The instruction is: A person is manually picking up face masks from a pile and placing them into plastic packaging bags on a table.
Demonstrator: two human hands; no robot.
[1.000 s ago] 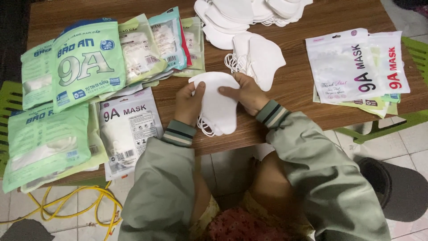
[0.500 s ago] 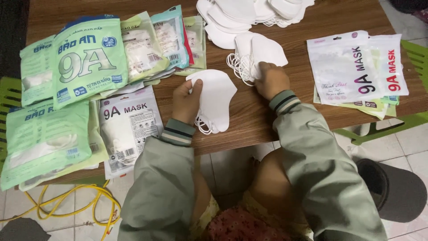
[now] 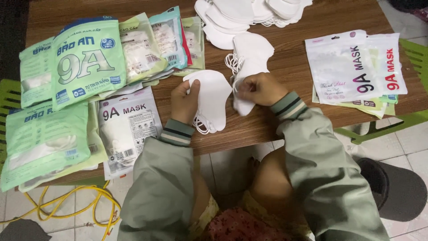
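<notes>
My left hand [image 3: 185, 101] holds a small stack of white face masks [image 3: 213, 98] by its left edge, just above the wooden table [image 3: 307, 22]. My right hand [image 3: 261, 88] is closed on another white mask [image 3: 250, 58], pulling it off a short stack that lies just behind the hand. Its lower end hangs below my fingers, close to the stack in my left hand. Elastic ear loops dangle under the left stack.
A heap of loose white masks [image 3: 249, 13] lies at the table's far edge. Green and white filled mask pouches [image 3: 84, 58] cover the left side. Flat empty pouches [image 3: 356, 67] lie at the right. Yellow cable [image 3: 80, 205] is on the tiled floor, a dark bin [image 3: 397, 192] at right.
My right hand left the stack in my left hand, reached right to the nearby pile and now draws one mask back toward the stack. The left hand stayed put.
</notes>
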